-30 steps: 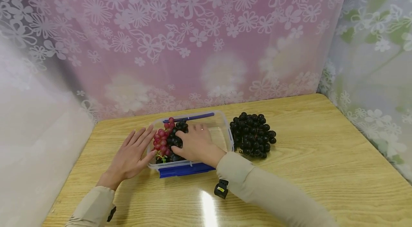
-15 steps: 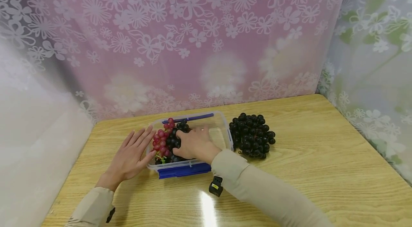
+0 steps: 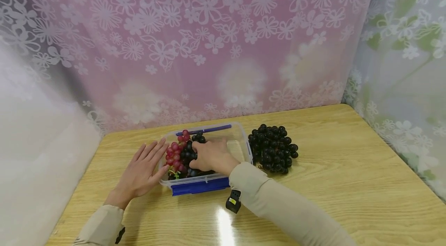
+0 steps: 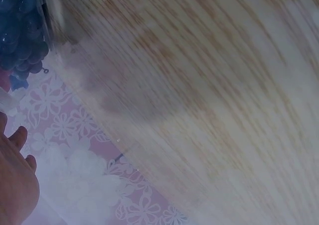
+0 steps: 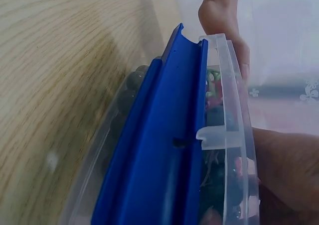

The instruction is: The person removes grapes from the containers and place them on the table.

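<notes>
My left hand (image 3: 139, 172) lies flat with spread fingers against the left rim of a clear plastic food container (image 3: 240, 129). My right hand (image 3: 213, 157) reaches down into the container and grips a bunch of black grapes (image 3: 188, 151). Its thumb and forefinger show at the bunch's right side; the other fingertips are hidden. Left of the black bunch, also inside, lies a bunch of red grapes (image 3: 175, 152) with a green stem at the front. In the right wrist view, a blue clip flap (image 5: 154, 135) hangs open along the container's front side.
A second, larger bunch of black grapes (image 3: 273, 148) lies on the wooden table (image 3: 334, 184), just right of the container. Behind the table hangs a pink flowered curtain (image 3: 209, 52). Another floral cloth (image 3: 404, 95) closes off the right side.
My right hand has shifted slightly to the right over the black grapes inside the container, and its wrist has moved a little left. The left hand has stayed in place.
</notes>
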The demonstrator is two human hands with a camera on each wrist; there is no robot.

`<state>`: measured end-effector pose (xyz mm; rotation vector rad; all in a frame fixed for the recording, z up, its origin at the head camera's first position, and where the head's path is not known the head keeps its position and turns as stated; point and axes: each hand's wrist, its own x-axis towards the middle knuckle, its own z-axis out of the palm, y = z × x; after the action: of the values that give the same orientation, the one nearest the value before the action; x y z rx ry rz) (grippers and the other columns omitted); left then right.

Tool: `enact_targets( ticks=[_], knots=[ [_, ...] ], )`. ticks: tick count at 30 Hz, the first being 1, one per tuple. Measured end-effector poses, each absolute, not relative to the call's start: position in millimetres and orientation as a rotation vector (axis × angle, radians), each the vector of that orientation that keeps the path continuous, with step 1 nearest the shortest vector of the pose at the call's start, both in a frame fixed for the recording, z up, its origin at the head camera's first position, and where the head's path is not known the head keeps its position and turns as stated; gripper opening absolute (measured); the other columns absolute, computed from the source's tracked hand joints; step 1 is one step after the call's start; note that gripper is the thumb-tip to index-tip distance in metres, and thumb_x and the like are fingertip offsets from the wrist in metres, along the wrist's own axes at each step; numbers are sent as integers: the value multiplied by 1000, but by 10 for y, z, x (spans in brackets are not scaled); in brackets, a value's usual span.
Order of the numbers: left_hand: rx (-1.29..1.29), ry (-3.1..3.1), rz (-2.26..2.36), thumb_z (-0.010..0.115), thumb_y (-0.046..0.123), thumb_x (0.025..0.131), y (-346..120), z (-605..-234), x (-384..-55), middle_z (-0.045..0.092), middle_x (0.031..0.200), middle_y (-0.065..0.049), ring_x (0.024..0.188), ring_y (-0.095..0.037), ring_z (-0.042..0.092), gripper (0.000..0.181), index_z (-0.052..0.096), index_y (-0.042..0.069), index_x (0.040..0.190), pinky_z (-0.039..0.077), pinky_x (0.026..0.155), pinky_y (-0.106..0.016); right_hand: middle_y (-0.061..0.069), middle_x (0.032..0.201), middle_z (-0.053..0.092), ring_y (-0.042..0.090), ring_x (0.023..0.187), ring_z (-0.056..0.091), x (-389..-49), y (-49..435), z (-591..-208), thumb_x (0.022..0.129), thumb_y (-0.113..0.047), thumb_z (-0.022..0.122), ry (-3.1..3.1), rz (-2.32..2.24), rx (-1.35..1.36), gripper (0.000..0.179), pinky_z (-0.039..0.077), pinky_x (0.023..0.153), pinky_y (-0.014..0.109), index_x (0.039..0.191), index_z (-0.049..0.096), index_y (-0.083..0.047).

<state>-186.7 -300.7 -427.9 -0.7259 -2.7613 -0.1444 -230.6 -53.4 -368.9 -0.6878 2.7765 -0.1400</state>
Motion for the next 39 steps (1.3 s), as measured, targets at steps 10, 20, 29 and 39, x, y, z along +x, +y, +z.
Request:
enact_targets(
  ticks=[10, 20, 29, 39],
  knots=[
    [-739, -2759, -141, 44, 46, 99, -2990, -4281, -1879, 22, 157, -7, 139, -32, 25, 65, 30, 11, 151, 9, 114, -47, -8, 56, 54, 15, 73, 61, -2306, -449, -3798, 88, -49, 58, 2843, -294, -783, 43, 21, 102, 69, 126, 54, -28],
    [-726, -2767, -154, 44, 46, 98, -2983, -4246, -1886, 23, 156, -7, 139, -33, 26, 65, 30, 10, 151, 10, 114, -48, -7, 55, 52, 13, 57, 50, -2319, -334, -3761, 85, -49, 59, 2904, -418, -872, 36, 37, 96, 52, 113, 56, -26],
    [-720, -2774, -151, 44, 46, 98, -3004, -4263, -1873, 24, 156, -7, 139, -32, 25, 65, 30, 11, 151, 10, 114, -49, -14, 56, 52, 9, 61, 56, -2332, -253, -3621, 83, -49, 60, 2946, -547, -943, 41, 27, 107, 53, 118, 58, -27],
    [-718, -2772, -145, 44, 47, 98, -3005, -4253, -1851, 23, 156, -6, 139, -32, 25, 65, 31, 12, 151, 10, 114, -48, -11, 50, 51, 8, 57, 53, -2329, -133, -3433, 85, -47, 57, 2960, -596, -982, 37, 20, 109, 55, 117, 56, -28]
  ],
)
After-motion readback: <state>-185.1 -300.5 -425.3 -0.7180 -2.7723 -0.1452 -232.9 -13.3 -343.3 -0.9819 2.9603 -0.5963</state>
